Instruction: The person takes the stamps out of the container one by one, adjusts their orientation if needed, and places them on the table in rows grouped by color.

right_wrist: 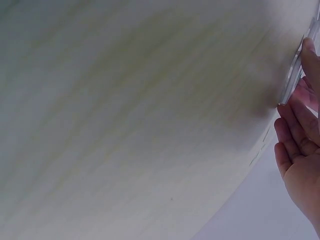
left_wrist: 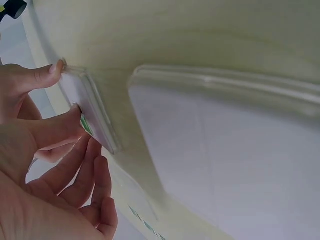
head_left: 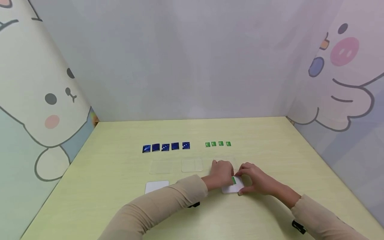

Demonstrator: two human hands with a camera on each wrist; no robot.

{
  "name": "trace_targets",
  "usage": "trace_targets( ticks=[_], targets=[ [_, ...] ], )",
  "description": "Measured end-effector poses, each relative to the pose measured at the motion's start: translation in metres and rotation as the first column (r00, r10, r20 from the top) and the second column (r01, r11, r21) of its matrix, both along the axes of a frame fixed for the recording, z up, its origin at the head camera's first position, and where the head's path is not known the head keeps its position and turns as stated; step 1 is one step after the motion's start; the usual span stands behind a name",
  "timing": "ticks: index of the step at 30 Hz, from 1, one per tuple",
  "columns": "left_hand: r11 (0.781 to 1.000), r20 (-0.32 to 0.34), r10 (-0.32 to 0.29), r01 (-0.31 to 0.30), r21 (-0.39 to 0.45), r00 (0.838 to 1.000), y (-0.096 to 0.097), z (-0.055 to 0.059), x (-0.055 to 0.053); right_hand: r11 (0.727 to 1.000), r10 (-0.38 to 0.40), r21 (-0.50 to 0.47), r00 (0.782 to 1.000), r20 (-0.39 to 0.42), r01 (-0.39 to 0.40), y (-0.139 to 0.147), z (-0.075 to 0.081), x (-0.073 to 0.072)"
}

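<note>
In the head view, a small green card lies over a flat white case with rounded corners and a clear rim. My left hand reaches in from the left and pinches the card between thumb and fingers at the case's surface. Thumb and fingertips of my right hand grip the case by its right side. From the left wrist, the green card shows under the left thumb, partly covered by the fingers. Seen from the right wrist, the case's clear edge sits between the right thumb and fingers.
Several blue cards form a row farther back, with several green cards right of them. Clear lids lie in front of these rows. Another white case is partly behind the left sleeve. Printed cloth walls surround the pale table.
</note>
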State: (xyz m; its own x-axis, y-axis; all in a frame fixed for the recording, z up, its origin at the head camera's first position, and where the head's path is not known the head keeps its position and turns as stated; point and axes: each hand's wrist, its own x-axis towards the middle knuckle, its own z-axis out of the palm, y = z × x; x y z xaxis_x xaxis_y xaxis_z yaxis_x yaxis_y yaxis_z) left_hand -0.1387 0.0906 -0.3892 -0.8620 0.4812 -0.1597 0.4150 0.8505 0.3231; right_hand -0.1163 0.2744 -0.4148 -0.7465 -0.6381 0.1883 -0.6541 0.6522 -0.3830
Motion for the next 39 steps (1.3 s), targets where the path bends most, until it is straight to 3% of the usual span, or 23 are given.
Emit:
trace_targets(
  ticks=[7,20,32,39],
  targets=[
    [1.000,0.007,-0.009,0.009,-0.018,1.000,-0.004,0.003,-0.001,1.000,-0.005,0.008,1.000,0.021,0.005,0.000,0.000,0.000],
    [0.998,0.094,-0.009,0.003,0.067,0.996,-0.013,0.008,-0.005,1.000,-0.019,0.011,0.999,0.027,0.019,0.000,-0.001,0.000],
    [0.986,0.252,0.044,-0.083,0.147,0.967,-0.021,0.007,-0.016,0.999,-0.038,0.039,0.997,0.061,0.036,-0.001,0.002,0.000],
    [0.986,0.276,0.052,-0.093,0.139,0.960,-0.025,0.012,-0.023,0.999,-0.033,0.033,0.998,0.055,0.031,-0.001,0.002,0.000]
  ],
)
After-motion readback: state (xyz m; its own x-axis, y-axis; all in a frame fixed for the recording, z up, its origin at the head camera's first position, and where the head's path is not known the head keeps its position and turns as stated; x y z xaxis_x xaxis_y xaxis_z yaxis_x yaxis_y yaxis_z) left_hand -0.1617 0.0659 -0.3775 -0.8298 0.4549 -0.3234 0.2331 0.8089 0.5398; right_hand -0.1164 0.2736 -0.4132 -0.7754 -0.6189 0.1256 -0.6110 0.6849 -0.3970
